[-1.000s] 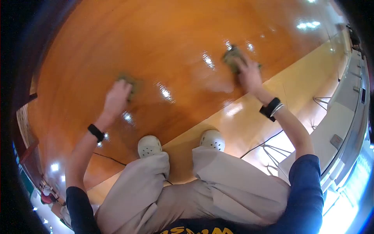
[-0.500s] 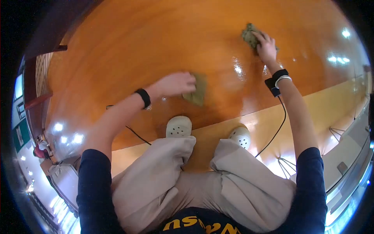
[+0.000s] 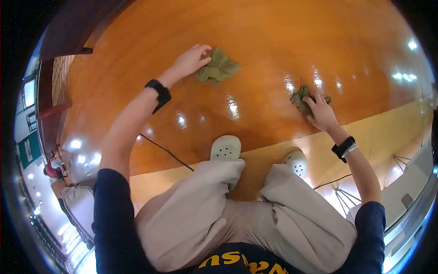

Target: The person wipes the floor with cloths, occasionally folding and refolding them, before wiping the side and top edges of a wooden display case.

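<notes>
My left hand (image 3: 192,60) is at the left edge of an olive-green cloth (image 3: 221,67), its fingers bent around the fabric. The cloth lies crumpled on the glossy orange-brown wooden floor (image 3: 264,41), with its corners spread to the right. Nearer my feet, my right hand (image 3: 323,112) grips a darker, mottled green cloth (image 3: 300,97), bunched against the same floor. Its folds stick out on both sides of my fingers, and part of it is hidden beneath them. Both wrists wear black bands.
Pale clogs (image 3: 226,148) on my feet stand at the border of the dark floor and a lighter strip (image 3: 157,183). A black cable (image 3: 166,151) runs beside the left leg. White furniture (image 3: 413,187) with wire legs is at right; another person (image 3: 54,168) appears far left.
My left hand and the olive cloth have moved away from my feet and slightly left. My right hand has drawn the mottled cloth back toward my feet.
</notes>
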`<state>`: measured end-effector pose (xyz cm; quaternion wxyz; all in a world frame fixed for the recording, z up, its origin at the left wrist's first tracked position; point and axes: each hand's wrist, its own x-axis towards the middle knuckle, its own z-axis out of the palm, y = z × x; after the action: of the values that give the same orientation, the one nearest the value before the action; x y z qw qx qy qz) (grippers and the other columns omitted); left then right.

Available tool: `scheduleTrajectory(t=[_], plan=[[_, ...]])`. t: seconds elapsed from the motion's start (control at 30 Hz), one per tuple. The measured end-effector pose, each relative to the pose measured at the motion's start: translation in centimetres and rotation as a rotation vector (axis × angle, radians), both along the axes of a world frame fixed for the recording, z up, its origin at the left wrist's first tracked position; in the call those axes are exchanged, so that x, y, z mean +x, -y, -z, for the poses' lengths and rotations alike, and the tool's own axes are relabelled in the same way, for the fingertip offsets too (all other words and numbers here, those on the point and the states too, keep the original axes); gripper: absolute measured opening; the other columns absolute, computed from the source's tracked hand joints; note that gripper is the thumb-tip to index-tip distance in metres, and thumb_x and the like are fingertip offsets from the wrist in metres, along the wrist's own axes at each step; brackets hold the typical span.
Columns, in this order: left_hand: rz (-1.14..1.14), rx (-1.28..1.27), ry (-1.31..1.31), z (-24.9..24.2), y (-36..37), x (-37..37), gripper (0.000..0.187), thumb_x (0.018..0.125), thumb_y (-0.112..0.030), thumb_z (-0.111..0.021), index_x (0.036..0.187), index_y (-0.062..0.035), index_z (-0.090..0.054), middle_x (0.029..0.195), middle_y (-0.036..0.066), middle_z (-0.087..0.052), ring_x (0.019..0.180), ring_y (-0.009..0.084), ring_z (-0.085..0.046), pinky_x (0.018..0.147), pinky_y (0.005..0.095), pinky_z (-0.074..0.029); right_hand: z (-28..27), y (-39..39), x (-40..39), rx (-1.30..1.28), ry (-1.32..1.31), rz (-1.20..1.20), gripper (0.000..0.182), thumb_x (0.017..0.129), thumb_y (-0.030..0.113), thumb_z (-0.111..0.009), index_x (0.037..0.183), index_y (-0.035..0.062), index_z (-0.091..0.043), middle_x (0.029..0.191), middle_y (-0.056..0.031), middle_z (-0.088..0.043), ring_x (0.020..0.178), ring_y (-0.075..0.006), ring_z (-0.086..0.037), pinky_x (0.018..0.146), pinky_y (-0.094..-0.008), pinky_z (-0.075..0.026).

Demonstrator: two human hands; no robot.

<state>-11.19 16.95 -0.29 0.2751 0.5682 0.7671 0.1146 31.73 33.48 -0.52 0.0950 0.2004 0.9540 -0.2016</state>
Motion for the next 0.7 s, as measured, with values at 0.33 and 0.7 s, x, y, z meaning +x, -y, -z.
scheduleTrajectory(t=[0.33,0.7], plan=[[-0.042,0.118,0.072,2.6,-2.8,5.1,0.025,0.081,-0.021,-0.06,0.098,-0.0053,-0.051,0.091,0.01,-0.054,0.086,0.0215,-0.054,0.077,0.0333,-0.044,-3.2,-1.0,-8.9,-0.085,0.006,-0.074,0.046,0.079,0.019,-0.057,0.121,0.0058,-0.045,0.124,-0.0202,-0.045,0.102,-0.0371,-0.053,0.087,-0.0417,-0.045],[0.057,0.391,0.473,-11.6,-3.2,8.7,0.016,0.086,-0.01,-0.058,0.097,-0.0056,-0.047,0.089,0.001,-0.05,0.084,0.0101,-0.049,0.077,0.0262,-0.043,-2.1,1.7,-15.4,-0.456,-0.487,-0.012,0.063,0.075,0.025,-0.067,0.127,0.0038,-0.037,0.108,-0.0203,-0.054,0.1,-0.0324,-0.055,0.086,-0.0381,-0.045]])
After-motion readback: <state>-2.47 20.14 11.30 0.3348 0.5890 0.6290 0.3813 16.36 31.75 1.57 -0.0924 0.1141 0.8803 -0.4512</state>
